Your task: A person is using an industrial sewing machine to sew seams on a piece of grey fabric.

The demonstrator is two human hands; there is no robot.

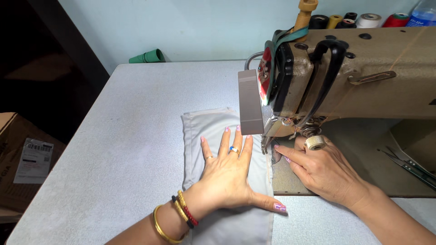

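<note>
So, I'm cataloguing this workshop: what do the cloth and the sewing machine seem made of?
The cloth looks like thin woven fabric, pale grey and matte; it lies flat under the left hand. The sewing machine seems painted metal, beige, scuffed and dull. The right hand rests beside its needle.

Single head view, steeply down and close (over sewing table)

Matt grey cloth (smooth), worn beige metal sewing machine.

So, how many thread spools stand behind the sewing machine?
5 along the wall: black spool, yellow spool, a second black spool, white spool, red spool. The sewing machine may hide others.
</note>
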